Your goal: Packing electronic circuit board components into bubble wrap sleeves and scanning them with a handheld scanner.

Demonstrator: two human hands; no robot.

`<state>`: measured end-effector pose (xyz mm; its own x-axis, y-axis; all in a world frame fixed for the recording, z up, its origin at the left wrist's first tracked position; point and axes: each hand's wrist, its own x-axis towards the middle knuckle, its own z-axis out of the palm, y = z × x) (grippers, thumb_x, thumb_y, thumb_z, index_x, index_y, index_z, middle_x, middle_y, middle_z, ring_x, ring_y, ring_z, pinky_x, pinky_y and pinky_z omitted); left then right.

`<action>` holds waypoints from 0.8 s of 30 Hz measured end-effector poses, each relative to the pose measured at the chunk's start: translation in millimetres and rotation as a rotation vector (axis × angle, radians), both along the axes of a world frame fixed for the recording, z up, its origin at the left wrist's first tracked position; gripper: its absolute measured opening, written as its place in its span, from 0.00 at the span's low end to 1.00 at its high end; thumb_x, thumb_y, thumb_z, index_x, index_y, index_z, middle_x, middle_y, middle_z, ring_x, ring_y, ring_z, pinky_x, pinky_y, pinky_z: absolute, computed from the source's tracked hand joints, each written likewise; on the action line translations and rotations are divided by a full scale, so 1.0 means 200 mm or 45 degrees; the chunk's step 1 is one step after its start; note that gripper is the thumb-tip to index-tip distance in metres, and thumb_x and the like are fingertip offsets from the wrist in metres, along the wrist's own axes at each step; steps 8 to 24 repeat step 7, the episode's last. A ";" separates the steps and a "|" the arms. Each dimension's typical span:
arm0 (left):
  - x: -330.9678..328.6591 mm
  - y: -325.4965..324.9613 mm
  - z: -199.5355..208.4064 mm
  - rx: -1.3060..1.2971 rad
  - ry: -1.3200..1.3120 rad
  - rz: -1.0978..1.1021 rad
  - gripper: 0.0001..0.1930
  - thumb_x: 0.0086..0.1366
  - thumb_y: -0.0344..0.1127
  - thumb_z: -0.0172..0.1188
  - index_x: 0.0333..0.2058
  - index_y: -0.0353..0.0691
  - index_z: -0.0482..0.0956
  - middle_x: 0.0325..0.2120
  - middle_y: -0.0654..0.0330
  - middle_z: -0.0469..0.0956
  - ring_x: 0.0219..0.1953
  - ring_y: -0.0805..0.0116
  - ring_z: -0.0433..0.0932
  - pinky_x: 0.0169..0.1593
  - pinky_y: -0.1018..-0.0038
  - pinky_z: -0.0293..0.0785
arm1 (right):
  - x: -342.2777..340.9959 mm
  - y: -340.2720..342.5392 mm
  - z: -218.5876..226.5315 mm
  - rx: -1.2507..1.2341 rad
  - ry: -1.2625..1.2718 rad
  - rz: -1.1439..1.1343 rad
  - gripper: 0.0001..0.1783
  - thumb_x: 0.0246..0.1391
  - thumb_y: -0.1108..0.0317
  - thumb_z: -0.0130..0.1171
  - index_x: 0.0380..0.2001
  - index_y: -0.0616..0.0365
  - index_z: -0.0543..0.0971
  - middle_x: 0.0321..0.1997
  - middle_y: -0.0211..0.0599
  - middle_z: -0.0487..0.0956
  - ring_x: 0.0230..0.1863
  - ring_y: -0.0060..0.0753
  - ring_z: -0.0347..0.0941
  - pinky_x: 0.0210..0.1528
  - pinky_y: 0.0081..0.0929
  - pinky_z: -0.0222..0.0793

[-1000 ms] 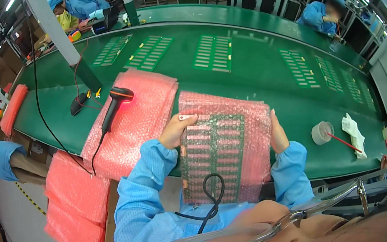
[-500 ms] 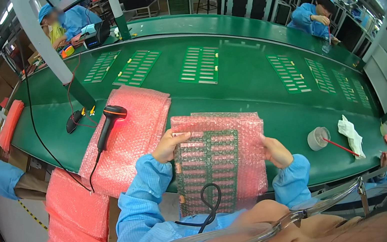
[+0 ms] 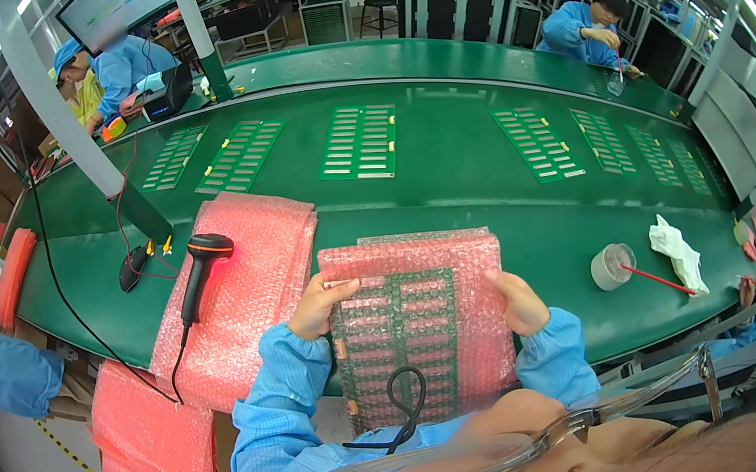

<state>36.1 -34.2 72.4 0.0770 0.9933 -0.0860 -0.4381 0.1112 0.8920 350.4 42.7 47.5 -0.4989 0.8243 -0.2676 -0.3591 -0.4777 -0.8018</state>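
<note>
A pink bubble-wrap bag (image 3: 486, 337) is held upright before my chest. Through its clear bubbles shows a green circuit board panel (image 3: 398, 317) with rows of slots, filling the left and middle part of the bag. My left hand (image 3: 317, 307) is closed on the bag's left edge, thumb lying across the front. At the right edge my right hand (image 3: 520, 301) pinches the bag, thumb in front; its other fingers are partly hidden. A looped black cord (image 3: 408, 404) hangs in front of the lower part of the bag.
A barcode scanner (image 3: 205, 273) rests on stacked pink bubble bags (image 3: 259, 294) at left; more bags (image 3: 150, 450) lie lower. Several green panels (image 3: 358, 143) lie along the green bench. At right stand a cup (image 3: 612, 268) with a red stick and a white tissue (image 3: 677, 253). Co-workers sit around.
The whole view has shifted slightly, so the bench things appear farther left and mostly lower. Both hands keep their hold on the bubble-wrap bag, which has barely moved.
</note>
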 end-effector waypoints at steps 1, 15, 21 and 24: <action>-0.01 0.01 -0.01 0.013 0.047 0.007 0.17 0.57 0.30 0.57 0.46 0.33 0.70 0.40 0.57 0.76 0.41 0.70 0.75 0.45 0.73 0.71 | -0.03 0.01 0.02 0.001 -0.002 -0.002 0.18 0.52 0.70 0.55 0.46 0.63 0.69 0.44 0.34 0.73 0.44 0.24 0.69 0.43 0.23 0.66; -0.10 0.03 -0.06 0.083 0.273 -0.087 0.20 0.58 0.31 0.58 0.49 0.34 0.69 0.42 0.58 0.76 0.41 0.71 0.75 0.48 0.74 0.69 | -0.13 0.10 0.27 0.564 -0.427 0.354 0.20 0.52 0.71 0.54 0.50 0.58 0.68 0.43 0.33 0.75 0.43 0.23 0.70 0.46 0.22 0.66; -0.10 0.03 -0.06 0.083 0.273 -0.087 0.20 0.58 0.31 0.58 0.49 0.34 0.69 0.42 0.58 0.76 0.41 0.71 0.75 0.48 0.74 0.69 | -0.13 0.10 0.27 0.564 -0.427 0.354 0.20 0.52 0.71 0.54 0.50 0.58 0.68 0.43 0.33 0.75 0.43 0.23 0.70 0.46 0.22 0.66; -0.10 0.03 -0.06 0.083 0.273 -0.087 0.20 0.58 0.31 0.58 0.49 0.34 0.69 0.42 0.58 0.76 0.41 0.71 0.75 0.48 0.74 0.69 | -0.13 0.10 0.27 0.564 -0.427 0.354 0.20 0.52 0.71 0.54 0.50 0.58 0.68 0.43 0.33 0.75 0.43 0.23 0.70 0.46 0.22 0.66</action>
